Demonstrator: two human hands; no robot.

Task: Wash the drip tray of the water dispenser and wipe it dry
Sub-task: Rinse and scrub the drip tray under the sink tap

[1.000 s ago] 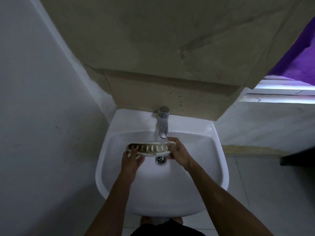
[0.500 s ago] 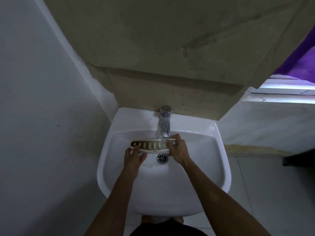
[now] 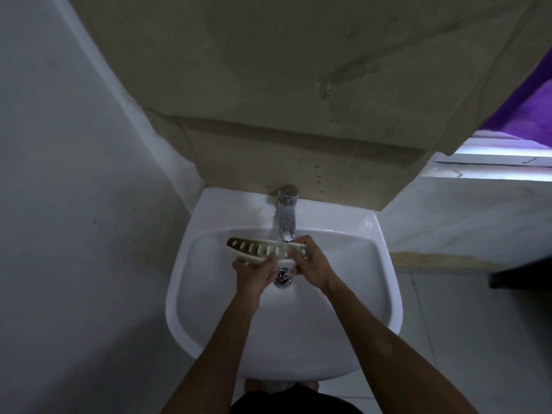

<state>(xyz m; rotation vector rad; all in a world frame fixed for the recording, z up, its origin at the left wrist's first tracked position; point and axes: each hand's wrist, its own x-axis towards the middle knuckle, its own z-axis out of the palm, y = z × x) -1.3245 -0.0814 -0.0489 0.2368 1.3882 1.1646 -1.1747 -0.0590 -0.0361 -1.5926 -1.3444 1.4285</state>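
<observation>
Drip tray [image 3: 259,249] held up over the white washbasin [image 3: 385,297], slotted face tilted toward the camera, pale cream with a row of oval slots along it, sitting right under the chrome tap [image 3: 287,213]. Water coming off the spout and landing on the tray's right half, near the fingers there. Left hand [image 3: 257,274] gripping the tray's near edge around the middle from below, fingers curled up against the rim, what looks like a ring on one finger. Right hand [image 3: 310,265] clamped on the tray's right end, fingers wrapped over the top edge and thumb underneath. Left end of the tray sticking out free, nothing touching it. Drain [image 3: 283,277] visible in the bowl just below and between the two hands. Both forearms reaching in from the bottom of the frame. Stained beige wall panel [image 3: 298,85] behind the basin, grey wall [image 3: 59,204] to the left, bit of purple cloth [image 3: 528,112] up in the top right corner by a bright window ledge [image 3: 493,156]. Pretty dim lighting overall, so finer detail on the tray is hard to make out.
</observation>
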